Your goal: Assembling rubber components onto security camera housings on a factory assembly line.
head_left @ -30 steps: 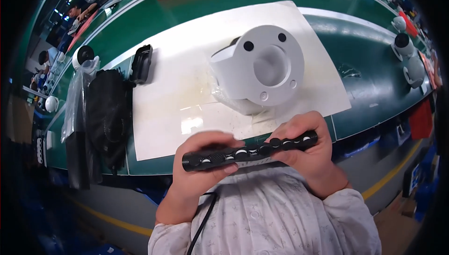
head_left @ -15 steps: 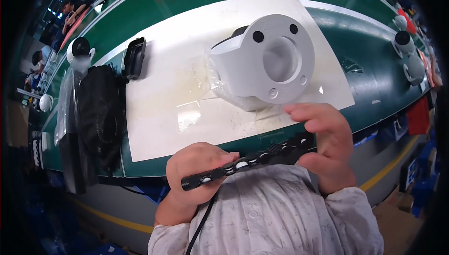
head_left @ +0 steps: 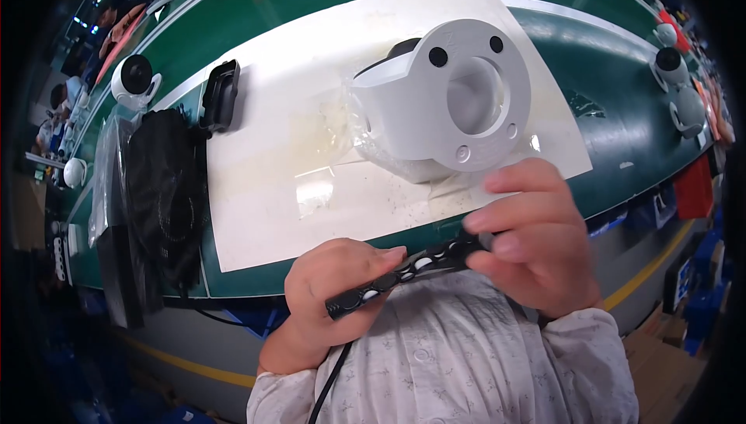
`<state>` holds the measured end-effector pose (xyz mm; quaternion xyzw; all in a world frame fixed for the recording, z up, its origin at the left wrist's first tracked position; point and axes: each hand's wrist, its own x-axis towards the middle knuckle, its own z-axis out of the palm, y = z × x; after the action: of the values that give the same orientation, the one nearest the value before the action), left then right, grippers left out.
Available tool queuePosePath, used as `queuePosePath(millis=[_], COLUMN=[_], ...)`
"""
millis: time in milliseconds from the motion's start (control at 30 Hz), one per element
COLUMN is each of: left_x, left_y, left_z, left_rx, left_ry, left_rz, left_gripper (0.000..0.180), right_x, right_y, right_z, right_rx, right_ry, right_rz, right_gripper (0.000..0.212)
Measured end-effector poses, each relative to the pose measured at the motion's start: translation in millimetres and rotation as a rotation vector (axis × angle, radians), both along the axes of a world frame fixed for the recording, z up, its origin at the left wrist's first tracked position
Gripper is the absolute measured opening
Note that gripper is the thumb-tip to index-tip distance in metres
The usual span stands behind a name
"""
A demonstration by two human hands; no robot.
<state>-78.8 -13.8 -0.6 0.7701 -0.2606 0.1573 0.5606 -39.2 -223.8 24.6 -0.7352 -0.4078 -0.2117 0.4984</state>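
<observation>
My left hand (head_left: 330, 284) is closed around one end of a narrow black strip of round pads (head_left: 423, 265), with white patches showing among the pads. At the strip's other end, my right hand (head_left: 532, 233) has its thumb and fingertips pinched together. Motion smears those fingertips, so whether a single pad is between them is unclear. Beyond the hands a white device (head_left: 388, 125) lies on its side on clear plastic wrap, its round base facing me. Two black round pads sit on the upper part of that base, and two bare round recesses show on its lower part.
A white sheet (head_left: 264, 191) covers part of the green table (head_left: 556, 43). On the left are a small black tray (head_left: 221, 96), a black cloth bag (head_left: 163, 191), clear plastic bags (head_left: 113, 167) and another white device (head_left: 134, 82). More white devices (head_left: 672, 66) stand at right.
My right hand's fingers have closed onto the far end of the strip, where they were spread around it before. The strip and my left hand have shifted slightly right.
</observation>
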Motion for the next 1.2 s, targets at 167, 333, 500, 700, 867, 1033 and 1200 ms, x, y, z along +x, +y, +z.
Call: queuePosePath(millis=[167, 333, 500, 700, 867, 1033, 1200], left_x=[0, 8, 25, 31, 32, 32, 31], left_y=[-1, -3, -13, -20, -18, -18, -18], left_z=[2, 2, 1, -3, -3, 0, 0], left_rx=[0.056, 0.065, -0.082, -0.073, -0.035, -0.003, -0.011], left_ry=[0.037, 0.012, 0.091, 0.170, 0.178, 0.211, 0.230], left_rz=[-0.007, 0.017, 0.001, -0.065, -0.062, -0.070, -0.062], left_gripper=[0.035, 0.035, 0.028, 0.022, 0.023, 0.023, 0.023], right_x=[-2, 16, 27, 23, 22, 21, 17], right_y=[-3, -9, 5, 8, 7, -2, -6], right_z=[-4, -10, -1, 4, -2, -3, -5], right_rx=[-0.095, 0.318, 0.233, 0.174, 0.128, -0.091, 0.143], right_ry=[-0.066, 0.095, 0.302, 0.500, 0.313, -0.113, 0.151], right_rz=[0.009, -0.099, -0.081, -0.078, -0.151, -0.188, -0.254], right_gripper=[0.028, 0.040, 0.044, 0.040, 0.030, 0.030, 0.032])
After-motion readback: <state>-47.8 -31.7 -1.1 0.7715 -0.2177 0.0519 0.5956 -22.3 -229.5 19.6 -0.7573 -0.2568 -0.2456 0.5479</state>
